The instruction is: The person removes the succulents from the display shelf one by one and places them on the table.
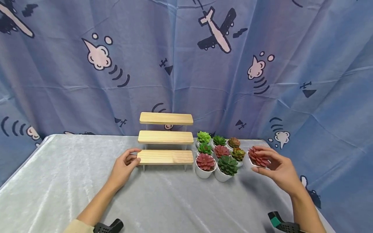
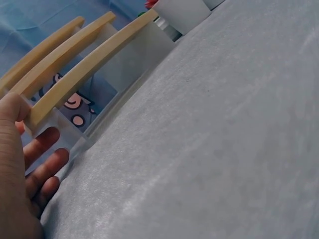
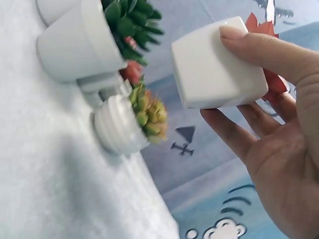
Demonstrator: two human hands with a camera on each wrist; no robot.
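Observation:
My right hand (image 1: 281,170) holds a potted succulent (image 1: 257,157) with red leaves, lifted above the right side of the table. Its squarish white pot (image 3: 217,64) sits between thumb and fingers in the right wrist view, tilted. At a three-tier display stand (image 1: 165,137) with pale wooden boards and clear supports, my left hand (image 1: 123,166) pinches the left end of the lowest board (image 2: 79,74). Several other potted succulents stand bunched right of the stand, among them a red one (image 1: 205,161) and a dark green one (image 1: 228,165) in front.
A pale grey cloth covers the table (image 1: 163,200). Behind it hangs a blue curtain (image 1: 186,64) printed with planes and clouds. Farther back in the cluster are a bright green succulent (image 1: 203,137) and a brownish one (image 1: 234,142).

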